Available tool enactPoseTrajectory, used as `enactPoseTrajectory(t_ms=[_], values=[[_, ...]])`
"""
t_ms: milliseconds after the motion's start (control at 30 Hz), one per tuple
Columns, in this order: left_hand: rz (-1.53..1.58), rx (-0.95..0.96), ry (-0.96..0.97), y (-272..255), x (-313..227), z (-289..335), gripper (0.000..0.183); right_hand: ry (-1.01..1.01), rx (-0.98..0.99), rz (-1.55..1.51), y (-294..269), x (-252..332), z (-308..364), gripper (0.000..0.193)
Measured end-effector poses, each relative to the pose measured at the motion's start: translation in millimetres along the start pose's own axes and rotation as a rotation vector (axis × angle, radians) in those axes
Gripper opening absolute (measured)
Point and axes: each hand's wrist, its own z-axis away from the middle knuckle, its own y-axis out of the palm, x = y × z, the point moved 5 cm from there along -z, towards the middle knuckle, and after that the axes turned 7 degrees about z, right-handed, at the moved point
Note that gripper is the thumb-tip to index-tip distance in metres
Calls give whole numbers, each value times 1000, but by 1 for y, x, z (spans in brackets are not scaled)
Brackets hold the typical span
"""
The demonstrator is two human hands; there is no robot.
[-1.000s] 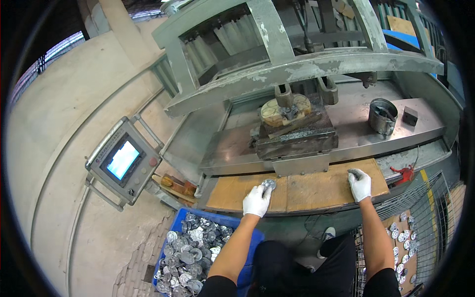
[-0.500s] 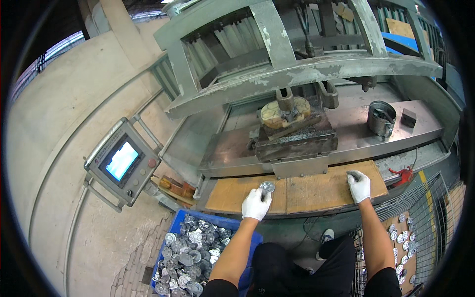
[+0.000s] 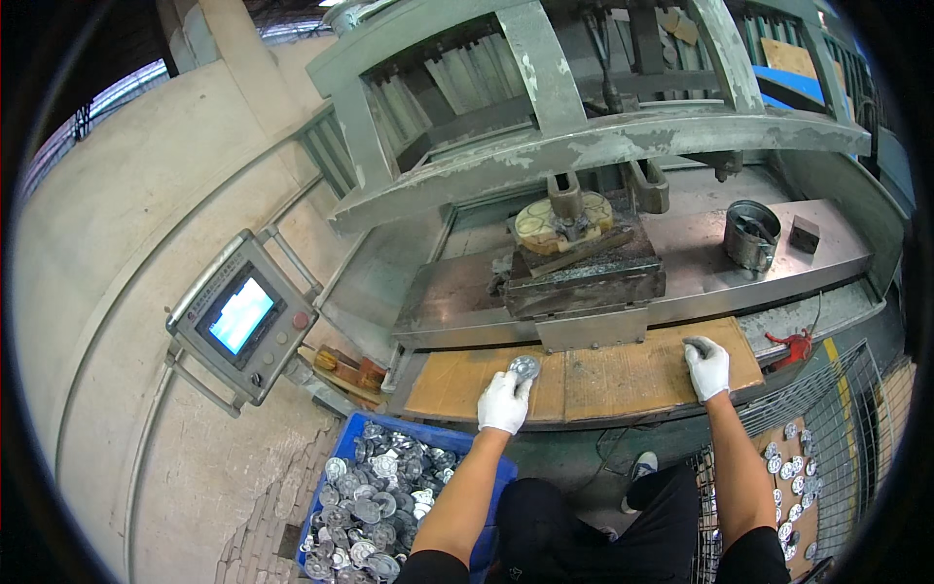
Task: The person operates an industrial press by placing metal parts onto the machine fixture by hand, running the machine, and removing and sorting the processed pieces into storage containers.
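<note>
My left hand [image 3: 503,403], in a white glove, pinches a round silvery metal disc [image 3: 525,368] between thumb and fingers just above the cardboard-covered ledge [image 3: 608,382]. Over the right part of that ledge lies my right hand [image 3: 708,368], gloved in white with greyish fingertips. Its fingers are bent, and what they hold, if anything, is hidden. Beyond both hands, a dark metal block [image 3: 584,282] on the machine bed carries a round yellowish fixture [image 3: 561,222] with a metal bar across it.
A blue crate [image 3: 352,428] heaped with metal discs stands at lower left. On the right, a wire cage [image 3: 827,419] holds discs on cardboard. A control panel [image 3: 240,316] is at left, a metal mug [image 3: 751,237] on the bed, a green machine frame [image 3: 603,141] overhead.
</note>
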Motion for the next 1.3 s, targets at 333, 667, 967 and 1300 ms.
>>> enactPoseTrajectory(t_ms=[333,667,967,1300], values=[[13,25,-16,4,4,2,28,7,2,-44,1,-2,1,20],[47,-38,-8,5,3,1,24,32,-17,-5,0,-4,0,19],[17,-18,-100,-3,3,2,28,7,-32,35,3,3,2,20],[43,-59,-104,-2,0,1,28,-15,-30,-3,2,2,1,19]])
